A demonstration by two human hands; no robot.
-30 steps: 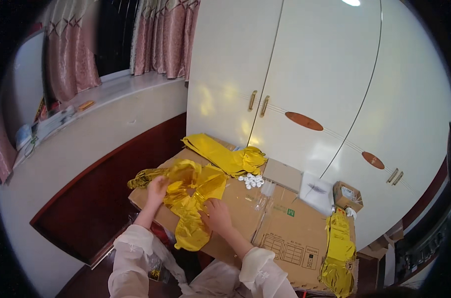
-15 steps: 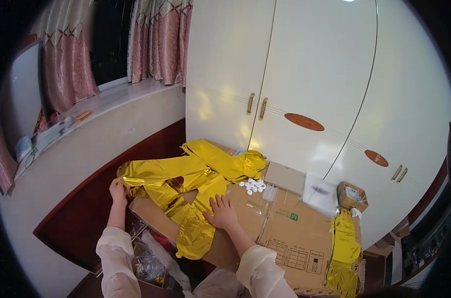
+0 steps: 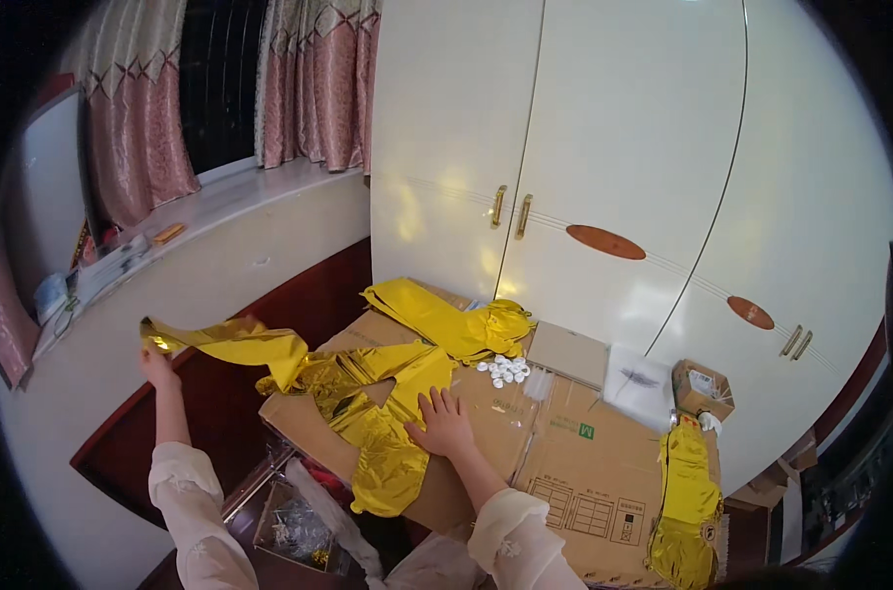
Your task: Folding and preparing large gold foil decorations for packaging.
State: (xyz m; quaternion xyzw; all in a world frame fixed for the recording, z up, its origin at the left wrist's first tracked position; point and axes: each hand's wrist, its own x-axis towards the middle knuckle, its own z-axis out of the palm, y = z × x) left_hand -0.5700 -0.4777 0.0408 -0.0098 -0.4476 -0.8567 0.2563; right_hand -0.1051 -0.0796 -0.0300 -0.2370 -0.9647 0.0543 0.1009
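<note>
Fingers of left hand (image 3: 158, 368) pinch gold foil's (image 3: 348, 372) end, out past the cardboard (image 3: 491, 413); right hand (image 3: 444, 425) open, flat on foil atop cardboard — looks partly spread, middle left crumpled.

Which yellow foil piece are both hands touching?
The front-left foil: the left hand holds one end up, the right hand rests on its edge. Neither hand touches the back foil or the right-end foil.

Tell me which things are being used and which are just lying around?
In use, it seems: gold foil piece, one end in the left hand, right hand at its edge; cardboard underneath.

Just lying about, probably: gold foil heap by the cupboard; gold foil strip on the cardboard's right; white round pieces; small open box.
</note>
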